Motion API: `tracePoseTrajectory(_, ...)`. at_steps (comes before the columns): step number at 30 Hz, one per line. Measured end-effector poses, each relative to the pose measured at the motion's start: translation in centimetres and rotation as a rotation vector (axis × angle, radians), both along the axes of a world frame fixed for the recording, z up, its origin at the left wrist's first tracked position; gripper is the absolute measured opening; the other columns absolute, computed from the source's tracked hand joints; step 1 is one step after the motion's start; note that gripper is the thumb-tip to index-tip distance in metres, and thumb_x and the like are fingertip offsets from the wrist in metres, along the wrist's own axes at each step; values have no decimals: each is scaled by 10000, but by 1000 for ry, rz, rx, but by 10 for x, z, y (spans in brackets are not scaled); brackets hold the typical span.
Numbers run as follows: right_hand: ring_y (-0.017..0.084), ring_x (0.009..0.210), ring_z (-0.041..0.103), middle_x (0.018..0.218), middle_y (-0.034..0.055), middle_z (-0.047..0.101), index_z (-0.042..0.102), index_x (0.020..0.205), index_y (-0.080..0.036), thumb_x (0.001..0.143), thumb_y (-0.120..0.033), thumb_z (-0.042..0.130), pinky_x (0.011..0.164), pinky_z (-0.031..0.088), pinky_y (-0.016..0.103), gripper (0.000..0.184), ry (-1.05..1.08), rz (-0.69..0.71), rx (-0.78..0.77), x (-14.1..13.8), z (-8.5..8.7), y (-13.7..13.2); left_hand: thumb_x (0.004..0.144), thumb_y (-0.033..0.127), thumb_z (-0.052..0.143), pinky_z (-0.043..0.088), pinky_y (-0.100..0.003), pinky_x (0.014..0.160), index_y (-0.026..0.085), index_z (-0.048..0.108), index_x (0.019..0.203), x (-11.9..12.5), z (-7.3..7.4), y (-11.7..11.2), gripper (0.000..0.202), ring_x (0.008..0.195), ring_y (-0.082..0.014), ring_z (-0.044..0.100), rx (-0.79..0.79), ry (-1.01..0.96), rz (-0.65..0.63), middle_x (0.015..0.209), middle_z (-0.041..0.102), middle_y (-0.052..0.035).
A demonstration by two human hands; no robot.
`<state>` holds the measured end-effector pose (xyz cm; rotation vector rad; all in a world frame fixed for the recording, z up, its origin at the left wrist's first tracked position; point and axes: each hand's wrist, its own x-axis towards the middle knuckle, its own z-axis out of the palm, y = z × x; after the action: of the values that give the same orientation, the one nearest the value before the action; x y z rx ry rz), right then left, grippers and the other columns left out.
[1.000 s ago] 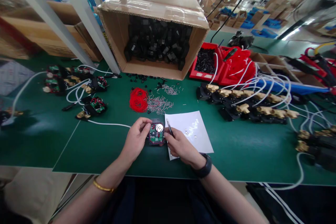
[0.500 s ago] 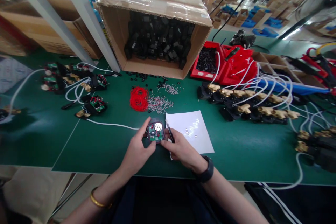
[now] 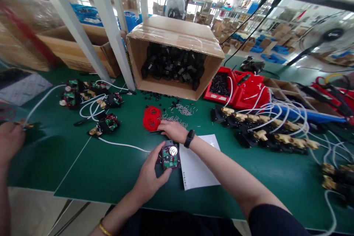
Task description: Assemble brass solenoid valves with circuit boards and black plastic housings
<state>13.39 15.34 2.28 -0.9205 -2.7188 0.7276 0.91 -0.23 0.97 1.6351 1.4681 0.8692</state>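
Note:
My left hand [image 3: 148, 177] grips the side of a dark housing, its fingers and thumb around the edge. Inside the housing sits a green circuit board [image 3: 166, 161] with a round white disc [image 3: 173, 151]. Beyond it, my right hand [image 3: 174, 131] reaches over the table with its fingers closed. A thin dark pen-like tool [image 3: 155, 131] sticks out leftward from those fingers; its exact kind does not show. Just past the fingertips lie a pile of red rings [image 3: 152, 117] and scattered small metal pins [image 3: 184, 109], partly covered by the hand.
White paper [image 3: 197, 169] lies under my right forearm. An open carton [image 3: 177, 31] of black parts stands behind. Brass-fitted units [image 3: 261, 134] with white cables line the right, near a red bin [image 3: 218, 97]. Wired units [image 3: 110, 122] lie left. Another person's hand [image 3: 11, 140] is at far left.
My right hand has left the housing and moved forward to the rings and pins with the dark tool. My left hand still holds the housing. The view has tilted up, and another person's hand has appeared.

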Motion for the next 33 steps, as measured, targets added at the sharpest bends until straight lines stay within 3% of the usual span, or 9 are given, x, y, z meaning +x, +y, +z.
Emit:
tracePoseTrajectory(3, 163, 836, 582, 950, 39, 616, 635, 869, -188, 794, -69, 623, 708, 428, 250, 141, 29, -90, 5, -1, -1, -1, 771, 228, 524, 362, -436, 1035, 133, 328, 1337, -1, 1, -1, 607, 1234, -265, 443, -15, -39, 9, 1347, 454, -147)
tracePoseTrajectory(6, 172, 850, 566, 919, 69, 618, 599, 919, -150, 884, -110, 502, 740, 421, 276, 111, 125, -277, 17, 17, 19, -16, 779, 244, 530, 370, -441, 1017, 165, 334, 1327, 1, 0, 0, 587, 1225, -269, 445, 0, -67, 11, 1347, 448, -136)
tracePoseTrajectory(10, 108, 584, 495, 808, 14, 617, 605, 948, -170, 894, -195, 485, 561, 388, 233, 134, 424, -502, -309, 52, 52, -60, 699, 299, 664, 381, -476, 975, 196, 375, 1285, 6, 0, 4, 662, 1175, -304, 468, -7, -25, 21, 1294, 490, -125)
tracePoseTrajectory(12, 82, 495, 413, 768, -14, 605, 614, 951, -184, 826, -197, 583, 487, 334, 217, 130, 472, -526, -496, 61, 58, -85, 646, 322, 724, 386, -491, 950, 206, 411, 1247, 9, 2, 8, 688, 1132, -314, 491, -27, 11, 29, 1244, 532, -112)
tracePoseTrajectory(14, 79, 474, 386, 699, -32, 583, 627, 890, -183, 761, -165, 649, 470, 318, 216, 132, 461, -569, -548, 60, 56, -104, 629, 330, 740, 395, -487, 927, 218, 451, 1200, 12, 5, 11, 649, 1089, -311, 517, -17, 41, 46, 1201, 566, -95)
tracePoseTrajectory(17, 125, 617, 513, 708, -10, 581, 637, 768, -180, 727, -88, 662, 587, 413, 242, 103, 446, -566, -371, 50, 42, -117, 631, 335, 735, 400, -470, 911, 215, 490, 1154, 17, 10, 13, 590, 1036, -297, 547, 28, 96, 63, 1147, 604, -84)
tracePoseTrajectory(21, 159, 799, 573, 840, 35, 582, 649, 813, -172, 777, -45, 602, 710, 458, 260, 141, 371, -432, -140, 43, 31, -117, 625, 308, 736, 409, -436, 911, 206, 507, 1143, 19, 12, 12, 576, 1008, -272, 569, 81, 134, 67, 1096, 629, -74)
tracePoseTrajectory(27, 154, 737, 572, 925, 48, 586, 607, 904, -164, 842, -29, 467, 622, 443, 245, 204, -57, -92, 44, 55, 53, -113, 629, 313, 751, 428, -396, 924, 212, 481, 1162, 19, 6, 12, 605, 1050, -251, 555, 151, 55, -46, 1135, 596, -85)
tracePoseTrajectory(33, 170, 698, 576, 991, 78, 569, 523, 1052, -156, 826, 1, 434, 511, 395, 255, 289, -230, -188, 145, 48, 59, -123, 654, 278, 724, 421, -389, 948, 213, 465, 1173, 23, 6, 15, 584, 1082, -245, 540, 119, 16, -62, 1159, 575, -82)
